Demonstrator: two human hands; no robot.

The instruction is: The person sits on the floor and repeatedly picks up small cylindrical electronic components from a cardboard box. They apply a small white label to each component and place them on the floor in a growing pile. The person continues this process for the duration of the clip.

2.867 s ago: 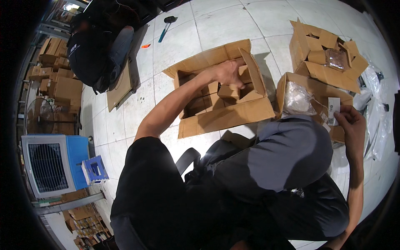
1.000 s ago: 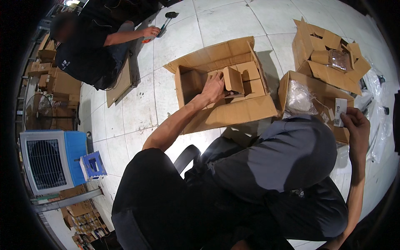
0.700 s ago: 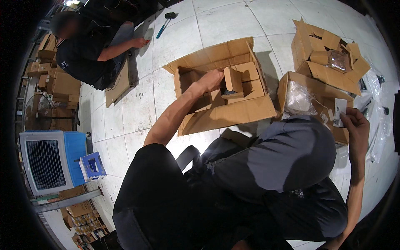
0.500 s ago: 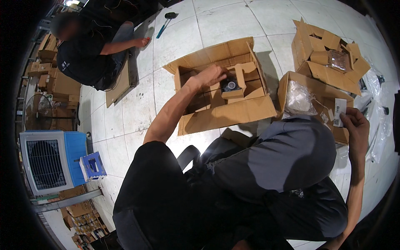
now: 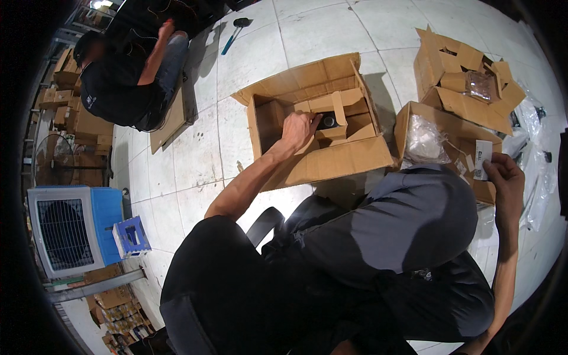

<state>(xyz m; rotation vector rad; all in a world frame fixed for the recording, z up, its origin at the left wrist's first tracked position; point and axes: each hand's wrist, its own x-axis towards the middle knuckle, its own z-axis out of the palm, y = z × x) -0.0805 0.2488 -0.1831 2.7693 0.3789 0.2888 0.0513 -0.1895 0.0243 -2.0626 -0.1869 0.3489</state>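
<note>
My left hand [image 5: 300, 129] reaches into an open cardboard box [image 5: 319, 170] in front of me. Its fingers are closed at the left edge of a black object with a round, lens-like part [image 5: 328, 122], which sits in a cardboard insert [image 5: 339, 109]. The fingertips are partly hidden, so the grip is hard to see fully. Out to the right, my right hand [image 5: 506, 175] pinches a narrow white printed card [image 5: 482, 160] by its edge, above a second open carton [image 5: 402, 133]. A clear plastic bag with something white [image 5: 425, 141] lies in that carton.
Another open carton [image 5: 435, 65] stands at the far right, beside clear plastic wrapping [image 5: 535, 160]. A mallet [image 5: 235, 35] lies on the tiled floor. At the left, a co-worker [image 5: 121, 89] sits low; a blue-and-white air cooler [image 5: 106, 225] stands nearer.
My left hand has moved nearer and lower inside the box, along the black object's left side. The co-worker's hand has lifted away from the floor. My right hand stays put.
</note>
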